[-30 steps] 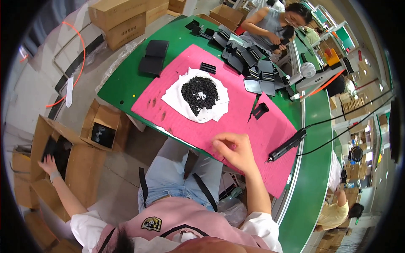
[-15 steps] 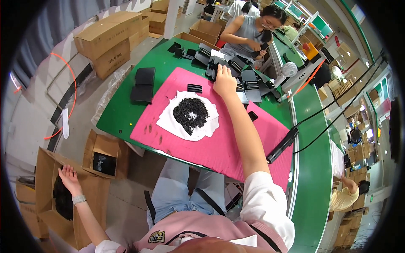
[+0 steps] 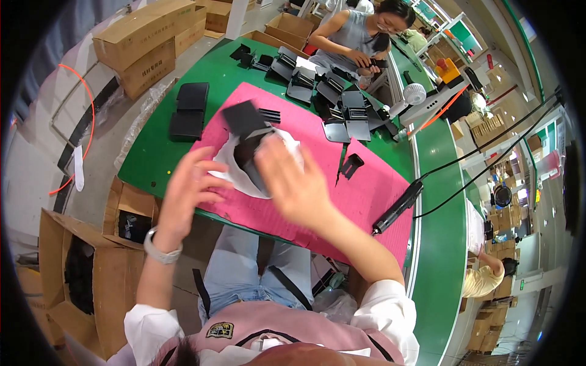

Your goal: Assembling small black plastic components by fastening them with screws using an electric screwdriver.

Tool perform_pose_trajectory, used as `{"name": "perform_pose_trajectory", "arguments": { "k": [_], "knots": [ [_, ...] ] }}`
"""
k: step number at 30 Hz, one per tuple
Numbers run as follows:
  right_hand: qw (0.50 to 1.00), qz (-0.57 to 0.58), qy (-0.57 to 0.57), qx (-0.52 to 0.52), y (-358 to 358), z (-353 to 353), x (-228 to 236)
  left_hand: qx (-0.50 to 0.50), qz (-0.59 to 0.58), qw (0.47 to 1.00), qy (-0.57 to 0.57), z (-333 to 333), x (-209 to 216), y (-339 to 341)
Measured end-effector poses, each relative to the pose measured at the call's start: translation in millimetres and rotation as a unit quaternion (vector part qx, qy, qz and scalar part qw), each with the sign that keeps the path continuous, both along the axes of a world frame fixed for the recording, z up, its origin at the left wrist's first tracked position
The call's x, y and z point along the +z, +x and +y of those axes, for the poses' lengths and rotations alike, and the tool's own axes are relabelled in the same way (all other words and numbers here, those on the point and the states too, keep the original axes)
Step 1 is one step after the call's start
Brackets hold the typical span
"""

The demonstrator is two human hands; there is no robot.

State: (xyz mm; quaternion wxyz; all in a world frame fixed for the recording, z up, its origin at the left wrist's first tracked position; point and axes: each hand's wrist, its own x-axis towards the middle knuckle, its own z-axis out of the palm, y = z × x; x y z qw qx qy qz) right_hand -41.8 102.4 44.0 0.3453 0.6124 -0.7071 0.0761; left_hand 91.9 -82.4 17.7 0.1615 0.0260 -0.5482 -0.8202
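My right hand [image 3: 296,180], blurred by motion, grips a black plastic stand-like part [image 3: 245,120] above the pink mat [image 3: 329,213]. The part has a flat square plate at its far end; my fingers hide some of its near end. Below it lies a white cloth or sheet [image 3: 293,140], and the heap of small black pieces on it is now mostly hidden. My left hand [image 3: 190,192] hovers by the mat's left edge, fingers spread, holding nothing. A small slotted black piece [image 3: 270,116] rests just beyond the cloth.
Several similar black parts [image 3: 354,113] crowd the far side of the green table [image 3: 149,155]. Two black plates [image 3: 188,113] lie at left. A black electric screwdriver [image 3: 398,207] and a small black bracket [image 3: 351,165] are at right. Cardboard boxes [image 3: 119,274] stand lower left. A co-worker [image 3: 348,46] sits opposite.
My right hand has come back from the far pile with a black part, now over the cloth. My left hand has risen from the cardboard box to the mat. A small bracket now shows at right.
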Motion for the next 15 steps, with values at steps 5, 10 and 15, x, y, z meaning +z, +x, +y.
{"name": "perform_pose_trajectory", "arguments": {
  "k": [5,10,15],
  "knots": [
    [0.993,-0.012,0.088,0.076,39.1,-3.1,7.0,0.083,0.005,0.993,0.079,30.8,-6.9,-14.3],
    [0.89,-0.392,-0.022,0.232,-24.4,-21.5,6.4,0.083,0.018,0.994,0.066,15.3,-22.0,2.3],
    [0.978,-0.201,-0.043,-0.028,-133.4,-65.0,-28.4,-0.01,-0.015,0.999,0.031,16.2,-30.2,14.2]
  ]
}}
